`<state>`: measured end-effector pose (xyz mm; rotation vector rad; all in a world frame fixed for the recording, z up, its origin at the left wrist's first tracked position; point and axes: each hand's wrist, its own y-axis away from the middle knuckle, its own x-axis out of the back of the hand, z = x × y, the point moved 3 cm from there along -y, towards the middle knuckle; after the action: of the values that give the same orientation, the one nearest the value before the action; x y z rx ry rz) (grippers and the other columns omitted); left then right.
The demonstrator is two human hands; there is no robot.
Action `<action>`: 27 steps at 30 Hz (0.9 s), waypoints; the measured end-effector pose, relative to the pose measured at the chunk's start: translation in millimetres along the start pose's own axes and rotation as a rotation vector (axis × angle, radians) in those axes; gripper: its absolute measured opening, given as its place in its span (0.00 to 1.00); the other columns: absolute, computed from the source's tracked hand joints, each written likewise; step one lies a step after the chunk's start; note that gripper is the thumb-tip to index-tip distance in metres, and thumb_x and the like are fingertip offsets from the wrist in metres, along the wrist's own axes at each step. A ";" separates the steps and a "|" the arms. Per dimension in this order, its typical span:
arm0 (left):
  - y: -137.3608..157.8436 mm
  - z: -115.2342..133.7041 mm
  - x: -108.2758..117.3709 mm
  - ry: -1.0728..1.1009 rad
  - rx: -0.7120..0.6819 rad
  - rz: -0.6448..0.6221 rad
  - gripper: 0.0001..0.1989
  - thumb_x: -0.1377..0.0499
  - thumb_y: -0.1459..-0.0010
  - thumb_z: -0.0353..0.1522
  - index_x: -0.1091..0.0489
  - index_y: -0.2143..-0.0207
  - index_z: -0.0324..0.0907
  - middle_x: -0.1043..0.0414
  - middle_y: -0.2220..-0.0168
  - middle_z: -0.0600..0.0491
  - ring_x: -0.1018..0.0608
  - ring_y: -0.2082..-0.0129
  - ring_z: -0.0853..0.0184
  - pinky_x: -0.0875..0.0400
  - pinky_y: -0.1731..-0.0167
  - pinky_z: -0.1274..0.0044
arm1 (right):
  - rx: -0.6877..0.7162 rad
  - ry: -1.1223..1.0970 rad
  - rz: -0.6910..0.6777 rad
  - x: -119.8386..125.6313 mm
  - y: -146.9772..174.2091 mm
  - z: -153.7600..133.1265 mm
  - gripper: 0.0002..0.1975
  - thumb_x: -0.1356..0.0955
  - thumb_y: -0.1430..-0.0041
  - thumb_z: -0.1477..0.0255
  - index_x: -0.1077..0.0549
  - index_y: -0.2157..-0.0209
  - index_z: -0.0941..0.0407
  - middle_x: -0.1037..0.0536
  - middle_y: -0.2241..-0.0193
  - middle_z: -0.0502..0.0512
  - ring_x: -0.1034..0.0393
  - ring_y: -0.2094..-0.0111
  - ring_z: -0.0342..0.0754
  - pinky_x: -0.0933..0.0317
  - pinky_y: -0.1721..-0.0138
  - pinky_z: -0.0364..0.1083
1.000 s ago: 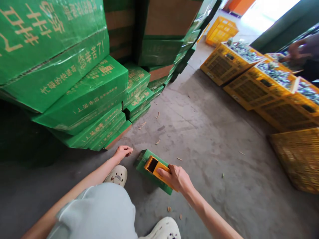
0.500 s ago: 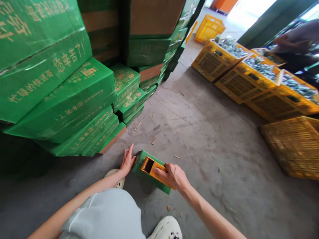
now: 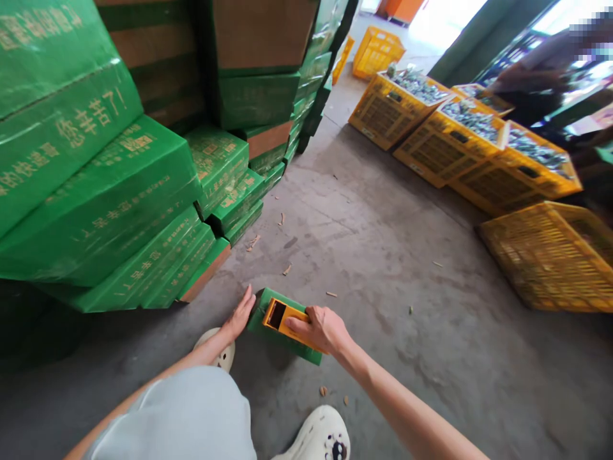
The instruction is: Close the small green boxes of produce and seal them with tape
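A small green cardboard box [image 3: 287,345] stands on the concrete floor in front of me. On top of it lies an orange, box-shaped thing [image 3: 278,314] with a dark opening at its left end; its exact kind is unclear. My right hand [image 3: 322,329] is closed round the right part of that orange thing, thumb on top and fingers over the far side. At the green box's left end is my left hand [image 3: 239,314], its fingers stretched out and upright, the palm facing the box. Whether that palm touches the cardboard I cannot tell.
Stacked green cartons [image 3: 138,191] rise at the left. Yellow crates [image 3: 445,144] filled with small wrapped items line the right, with a tilted yellow crate [image 3: 541,255] nearer. Another person [image 3: 531,80] is behind them. Scraps [image 3: 253,243] lie on the floor.
The view has swung slightly right, so the cartons and crates appear further left. Both hands stay about the green box, the right hand still holding the orange thing.
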<state>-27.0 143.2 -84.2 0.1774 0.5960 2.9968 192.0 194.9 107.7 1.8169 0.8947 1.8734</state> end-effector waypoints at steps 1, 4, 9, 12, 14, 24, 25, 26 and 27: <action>2.6 8.0 5.1 -0.029 -0.046 -0.020 0.36 0.55 0.32 0.43 0.54 0.24 0.44 0.52 0.24 0.52 0.51 0.24 0.59 0.55 0.26 0.64 | 0.004 0.001 0.002 -0.2 -0.6 0.6 0.35 0.42 0.32 0.41 0.17 0.60 0.56 0.16 0.64 0.66 0.20 0.62 0.55 0.43 0.70 0.43; 13.4 37.5 8.0 -0.303 -0.321 -0.225 0.45 0.45 0.37 0.42 0.61 0.23 0.47 0.65 0.22 0.53 0.59 0.23 0.57 0.63 0.26 0.62 | 0.009 -0.007 -0.005 -1.7 -3.3 2.6 0.36 0.42 0.32 0.40 0.17 0.59 0.56 0.16 0.63 0.67 0.19 0.61 0.56 0.41 0.69 0.43; 20.5 60.8 -8.7 -0.852 -0.566 -0.265 0.74 0.28 0.56 0.53 0.76 0.24 0.41 0.64 0.24 0.35 0.58 0.24 0.44 0.68 0.29 0.47 | 0.029 -0.045 -0.047 3.6 -1.6 0.7 0.36 0.41 0.33 0.40 0.17 0.58 0.56 0.16 0.62 0.67 0.19 0.61 0.56 0.39 0.69 0.43; 19.1 60.7 -13.7 -0.994 -0.614 -0.212 0.75 0.28 0.57 0.57 0.72 0.24 0.40 0.58 0.25 0.33 0.54 0.24 0.44 0.64 0.29 0.48 | 0.047 -0.052 -0.058 7.2 6.6 9.0 0.35 0.40 0.34 0.40 0.17 0.59 0.56 0.16 0.62 0.66 0.19 0.61 0.56 0.40 0.69 0.43; 18.4 60.3 -13.4 -1.038 -0.642 -0.215 0.73 0.29 0.56 0.58 0.69 0.24 0.39 0.55 0.25 0.34 0.53 0.24 0.44 0.62 0.28 0.50 | 0.022 -0.062 -0.070 5.1 14.5 24.6 0.35 0.38 0.35 0.39 0.18 0.62 0.56 0.16 0.64 0.66 0.19 0.62 0.55 0.42 0.71 0.42; 18.7 65.3 -7.9 -1.060 -0.709 -0.221 0.65 0.31 0.54 0.59 0.55 0.25 0.38 0.47 0.27 0.37 0.47 0.26 0.45 0.58 0.27 0.55 | -0.024 -0.077 -0.069 -9.8 27.1 63.0 0.33 0.36 0.36 0.41 0.18 0.62 0.57 0.16 0.67 0.64 0.20 0.66 0.54 0.42 0.71 0.43; 19.7 65.8 -7.7 -1.072 -0.712 -0.216 0.65 0.31 0.54 0.59 0.55 0.25 0.38 0.47 0.27 0.36 0.47 0.26 0.44 0.59 0.27 0.55 | -0.029 -0.073 -0.073 -9.7 25.7 61.3 0.33 0.36 0.36 0.41 0.18 0.61 0.57 0.16 0.66 0.65 0.19 0.65 0.55 0.41 0.70 0.43; 20.8 66.6 -7.9 -1.086 -0.714 -0.211 0.66 0.30 0.54 0.59 0.55 0.25 0.38 0.46 0.28 0.36 0.47 0.26 0.44 0.61 0.27 0.54 | -0.034 -0.068 -0.076 -9.6 24.6 59.9 0.32 0.35 0.36 0.42 0.17 0.60 0.58 0.16 0.65 0.66 0.19 0.63 0.56 0.40 0.70 0.43; 21.7 67.7 -8.9 -1.105 -0.714 -0.207 0.66 0.30 0.54 0.59 0.56 0.25 0.38 0.46 0.28 0.36 0.47 0.26 0.43 0.63 0.27 0.52 | -0.036 -0.062 -0.076 -9.6 23.7 58.8 0.32 0.35 0.36 0.42 0.17 0.60 0.58 0.16 0.64 0.67 0.19 0.62 0.57 0.39 0.69 0.44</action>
<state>-10.8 147.8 -14.6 1.4055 -0.5085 2.1847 254.5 181.8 114.1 1.7846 0.8895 1.7661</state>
